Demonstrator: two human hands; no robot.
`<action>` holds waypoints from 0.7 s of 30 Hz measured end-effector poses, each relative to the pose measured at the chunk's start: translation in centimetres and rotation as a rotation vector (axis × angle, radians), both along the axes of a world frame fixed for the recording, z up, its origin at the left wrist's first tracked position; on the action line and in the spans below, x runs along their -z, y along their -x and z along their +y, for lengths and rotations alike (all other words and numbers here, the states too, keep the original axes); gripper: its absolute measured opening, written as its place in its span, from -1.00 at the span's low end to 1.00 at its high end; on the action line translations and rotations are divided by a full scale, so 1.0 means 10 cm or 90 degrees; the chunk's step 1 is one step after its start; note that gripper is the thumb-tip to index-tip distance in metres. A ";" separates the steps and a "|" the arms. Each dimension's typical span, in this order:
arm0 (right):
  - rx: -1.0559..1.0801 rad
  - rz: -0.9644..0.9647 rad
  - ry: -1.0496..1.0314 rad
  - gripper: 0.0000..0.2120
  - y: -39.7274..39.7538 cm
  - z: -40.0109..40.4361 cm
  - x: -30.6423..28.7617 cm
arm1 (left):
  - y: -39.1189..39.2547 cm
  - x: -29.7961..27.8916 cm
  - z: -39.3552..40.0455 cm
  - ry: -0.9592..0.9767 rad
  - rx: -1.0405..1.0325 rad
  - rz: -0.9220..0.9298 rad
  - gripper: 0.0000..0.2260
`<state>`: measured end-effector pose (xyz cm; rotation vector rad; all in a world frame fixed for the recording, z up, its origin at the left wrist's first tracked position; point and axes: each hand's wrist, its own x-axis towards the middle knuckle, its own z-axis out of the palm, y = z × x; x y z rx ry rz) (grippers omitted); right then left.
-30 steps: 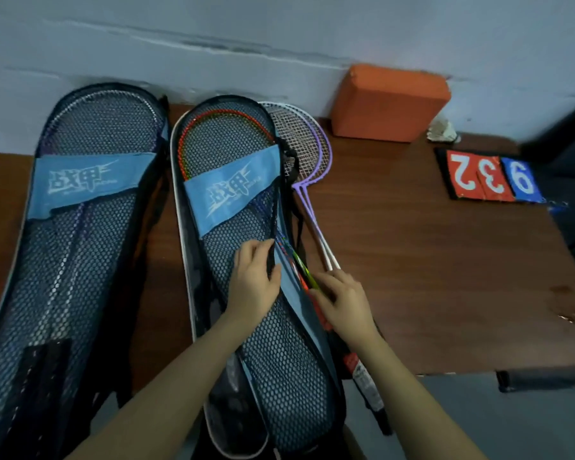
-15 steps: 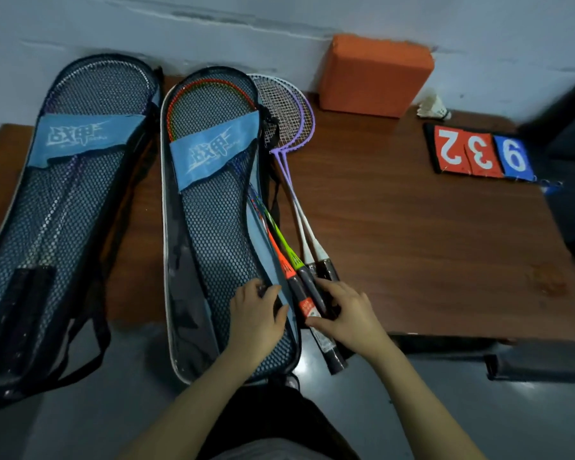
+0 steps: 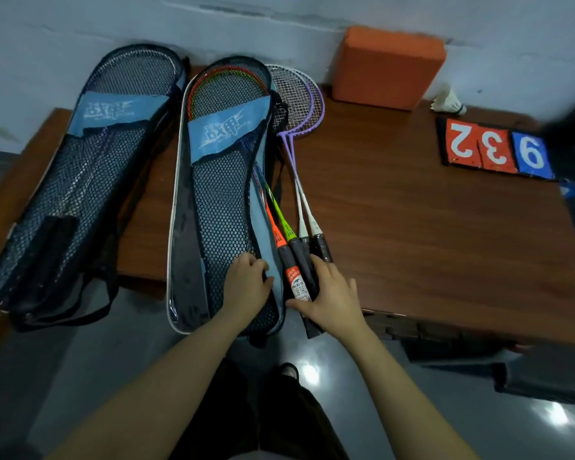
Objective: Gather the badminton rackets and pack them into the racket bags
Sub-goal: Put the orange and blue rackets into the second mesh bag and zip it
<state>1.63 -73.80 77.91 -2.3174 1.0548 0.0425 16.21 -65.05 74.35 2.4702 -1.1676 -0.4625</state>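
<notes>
Two black mesh racket bags with blue bands lie on the brown table (image 3: 412, 227). The left bag (image 3: 80, 180) holds rackets. The middle bag (image 3: 223, 200) has an orange-framed racket head inside; orange and green shafts (image 3: 276, 224) stick out of its open right edge. Two purple rackets (image 3: 299, 104) lie beside it on the table. My left hand (image 3: 248, 287) grips the bag's mesh edge near its lower end. My right hand (image 3: 329, 293) holds the bundle of black racket handles (image 3: 299, 260).
An orange foam block (image 3: 385, 64) stands against the wall at the back. A shuttlecock (image 3: 447, 102) and a flip scoreboard (image 3: 495, 149) showing 2, 3, 9 lie at the right. The bags' lower ends overhang the table's front edge above a grey floor.
Both hands slid down from the bag's middle to its lower end. My right hand went from the shafts to the handles. The view pulled back.
</notes>
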 end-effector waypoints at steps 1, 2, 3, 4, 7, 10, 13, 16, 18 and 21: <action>-0.002 0.012 0.002 -0.12 0.00 0.02 -0.01 | 0.01 0.01 0.01 0.013 -0.001 0.026 -0.80; 0.000 0.019 0.008 -0.15 0.00 0.04 0.00 | 0.03 0.01 0.01 0.028 0.002 0.054 -0.79; 0.003 0.021 0.012 -0.18 -0.01 0.05 -0.01 | 0.04 -0.01 0.01 0.047 0.001 0.083 -0.78; 0.013 0.016 0.007 -0.21 -0.02 0.05 -0.01 | 0.05 -0.05 0.00 0.074 -0.009 0.110 -0.76; 0.070 -0.068 -0.061 -0.28 -0.02 0.08 -0.03 | 0.03 -0.21 0.04 0.170 -0.080 0.179 -0.73; 0.113 -0.155 -0.168 -0.29 -0.04 0.13 -0.10 | -0.05 -0.40 0.15 0.245 -0.146 0.266 -0.73; 0.151 -0.185 -0.225 -0.23 -0.15 0.28 -0.14 | -0.13 -0.60 0.26 0.297 -0.179 0.340 -0.73; 0.157 -0.180 -0.226 -0.25 -0.29 0.42 -0.16 | -0.21 -0.72 0.34 0.338 -0.140 0.338 -0.72; 0.169 -0.223 -0.251 -0.34 -0.38 0.48 -0.19 | -0.27 -0.77 0.38 0.359 -0.107 0.329 -0.72; 0.238 -0.322 -0.372 -0.55 -0.48 0.54 -0.26 | -0.38 -0.83 0.43 0.392 -0.082 0.324 -0.73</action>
